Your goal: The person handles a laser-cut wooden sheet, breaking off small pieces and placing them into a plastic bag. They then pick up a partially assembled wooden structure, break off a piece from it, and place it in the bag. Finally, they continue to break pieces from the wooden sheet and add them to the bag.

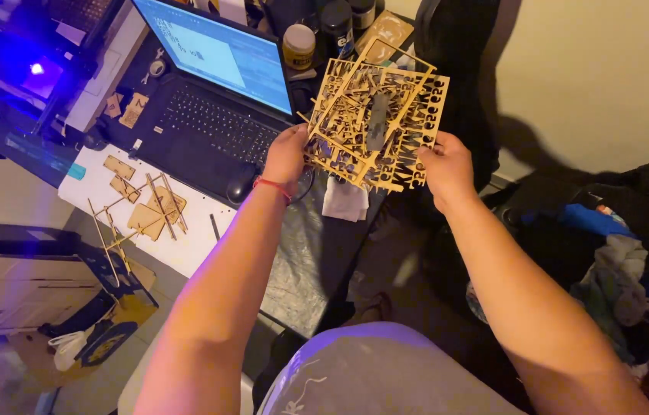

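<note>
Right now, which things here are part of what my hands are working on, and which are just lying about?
In hand:
- cut wooden sheets, gripped at either edge by the left hand and right hand

Lying about:
- laptop
- mouse
- wood offcuts
- jars
- white cloth
- clothes pile

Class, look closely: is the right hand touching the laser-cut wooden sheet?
Touching. The head view shows the right hand gripping the wooden sheet at its lower right edge.

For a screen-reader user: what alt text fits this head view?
Two bare hands, left hand and right hand, hold up a stack of thin laser-cut wooden sheets over a desk with an open laptop; more wooden offcuts lie at left.
</note>
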